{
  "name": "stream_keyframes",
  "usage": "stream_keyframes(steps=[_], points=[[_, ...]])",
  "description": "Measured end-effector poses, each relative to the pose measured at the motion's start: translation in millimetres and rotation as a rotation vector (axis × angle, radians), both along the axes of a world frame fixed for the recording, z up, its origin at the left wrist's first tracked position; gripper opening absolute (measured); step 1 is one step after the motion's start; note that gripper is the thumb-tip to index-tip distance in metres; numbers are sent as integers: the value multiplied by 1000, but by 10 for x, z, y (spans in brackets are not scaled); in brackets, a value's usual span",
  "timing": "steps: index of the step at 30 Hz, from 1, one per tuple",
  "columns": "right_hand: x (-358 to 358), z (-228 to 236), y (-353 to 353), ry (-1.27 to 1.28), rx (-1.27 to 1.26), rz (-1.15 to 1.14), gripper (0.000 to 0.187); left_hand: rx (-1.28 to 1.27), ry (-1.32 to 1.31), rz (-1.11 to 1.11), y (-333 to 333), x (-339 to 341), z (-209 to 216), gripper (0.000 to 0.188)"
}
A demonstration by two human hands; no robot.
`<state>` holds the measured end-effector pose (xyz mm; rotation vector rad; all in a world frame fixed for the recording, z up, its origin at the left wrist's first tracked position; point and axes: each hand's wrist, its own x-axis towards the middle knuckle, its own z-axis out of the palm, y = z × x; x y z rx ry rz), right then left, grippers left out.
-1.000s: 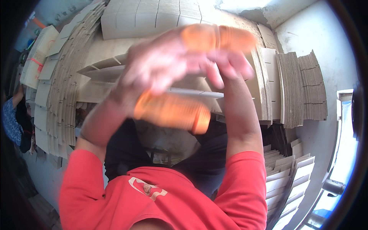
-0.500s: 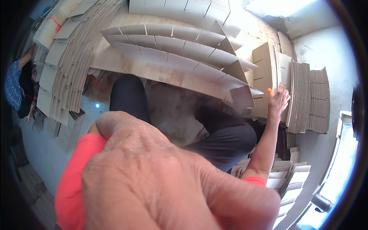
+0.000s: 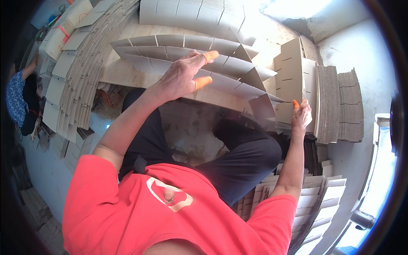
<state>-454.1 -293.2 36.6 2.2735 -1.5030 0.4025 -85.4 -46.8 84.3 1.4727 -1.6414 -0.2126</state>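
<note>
The pale wall [image 3: 355, 49] rises well to the right of the cardboard divider [image 3: 231, 83], and the wooden table [image 3: 114, 70] lies beneath that divider. On the divider's near side sits the person, in a red shirt [image 3: 242, 229] and dark trousers [image 3: 244, 159]; well off to its left is part of another person in a blue patterned garment [image 3: 17, 100]. A long leaning row of slotted card sheets [image 3: 78, 85] fills the table left of the divider, and a pale slotted stack [image 3: 187, 12] lies beyond it. To its right come an upright batch of pale slotted strips [image 3: 289, 72], then brown stacks [image 3: 327, 106] further out; more card strips [image 3: 316, 204] lie nearer the person. The divider itself has three long strips standing on edge, with darker card crossing near their right ends. Over its near side is the left hand [image 3: 185, 76], open, thumb and fingers apart, gripping nothing visible; whether it touches the card I cannot tell. Right of the divider, the right hand [image 3: 302, 114] is at the near end of the upright batch, fingers bent; whether it grips a strip I cannot tell. Both hands wear orange finger covers [image 3: 202, 83].
</note>
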Motion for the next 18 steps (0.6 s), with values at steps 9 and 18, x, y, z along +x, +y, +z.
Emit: stream_keyframes(steps=[9, 18], points=[[-89, 309, -101, -305, 27, -86, 32, 144, -489, 75, -357, 231, -636, 33], [564, 1237, 426, -755, 130, 282, 33, 169, -343, -1, -194, 162, -738, 15]])
